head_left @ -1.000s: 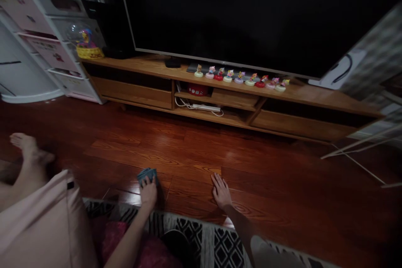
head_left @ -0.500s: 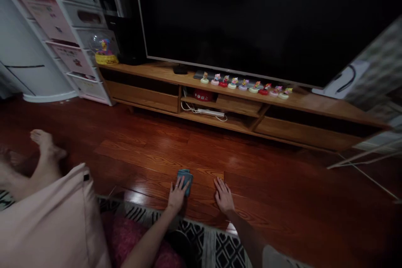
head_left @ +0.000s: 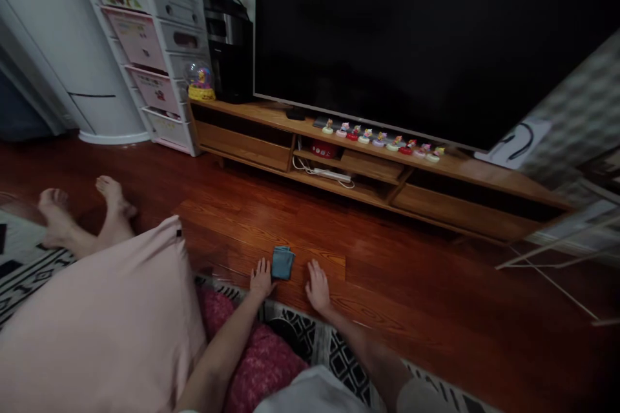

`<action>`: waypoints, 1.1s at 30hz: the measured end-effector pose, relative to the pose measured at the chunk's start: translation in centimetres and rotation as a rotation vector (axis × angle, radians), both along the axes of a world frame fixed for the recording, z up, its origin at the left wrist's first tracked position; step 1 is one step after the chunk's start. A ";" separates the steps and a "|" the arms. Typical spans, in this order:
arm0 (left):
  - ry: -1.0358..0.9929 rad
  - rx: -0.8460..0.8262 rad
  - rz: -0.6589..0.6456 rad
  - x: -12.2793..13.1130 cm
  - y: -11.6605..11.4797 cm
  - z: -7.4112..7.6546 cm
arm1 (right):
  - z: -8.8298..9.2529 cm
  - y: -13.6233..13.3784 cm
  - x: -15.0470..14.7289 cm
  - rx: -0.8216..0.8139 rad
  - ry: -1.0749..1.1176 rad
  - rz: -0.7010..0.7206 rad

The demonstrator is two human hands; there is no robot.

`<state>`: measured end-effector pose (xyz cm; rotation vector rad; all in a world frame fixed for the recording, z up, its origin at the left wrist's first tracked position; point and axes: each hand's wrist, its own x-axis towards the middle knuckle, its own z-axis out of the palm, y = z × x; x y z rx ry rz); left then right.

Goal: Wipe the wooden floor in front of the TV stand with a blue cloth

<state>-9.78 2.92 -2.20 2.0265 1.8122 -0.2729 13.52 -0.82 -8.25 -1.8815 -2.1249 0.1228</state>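
Observation:
A small folded blue-green cloth [head_left: 281, 264] lies on the reddish wooden floor [head_left: 387, 277] in front of me. Just left of it, my left hand [head_left: 261, 279] rests with fingers stretched out and holds nothing. To the right of the cloth, a short gap away, is my right hand [head_left: 318, 287], its fingers extended and nothing in it. The cloth sits between both hands, fully uncovered.
A wooden TV stand [head_left: 271, 117] bears a large dark television [head_left: 387, 32] and a row of several small figurines [head_left: 379, 139]. Another person's bare feet [head_left: 113, 197] and a pink cushion [head_left: 111, 316] are at left. A patterned rug [head_left: 305, 335] edges the floor.
My left hand has come off the cloth and moved to its left side. My right hand is nearer the cloth. The head view has shifted, so the scene sits differently in the frame.

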 end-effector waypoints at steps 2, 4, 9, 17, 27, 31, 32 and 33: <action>0.006 -0.055 -0.033 -0.8 -0.3 0.4 | 0.6 0.3 -4.7 -0.018 0.049 0.185; 0.002 -0.116 -0.080 -1.4 -0.6 0.7 | 1.6 1.1 -8.4 -0.109 0.059 0.267; 0.019 -0.226 -0.167 -2.2 -1.0 0.9 | 4.2 3.5 -10.3 -0.292 0.035 0.263; 0.006 -0.282 -0.204 -2.5 -0.5 0.5 | 5.6 -0.1 -2.0 -0.268 0.005 0.214; 0.010 -0.281 -0.206 -2.2 -0.4 -0.4 | 1.9 -4.8 -0.1 -0.213 0.021 0.262; 0.018 -0.265 -0.217 -2.5 -0.6 -0.1 | 1.7 -0.6 -3.3 -0.244 0.046 0.210; 0.020 -0.261 -0.218 -2.6 -0.6 0.0 | 1.9 0.4 -3.8 -0.245 0.052 0.174; 0.022 -0.257 -0.219 -2.6 -0.7 0.1 | 2.1 1.3 -4.1 -0.245 0.060 0.141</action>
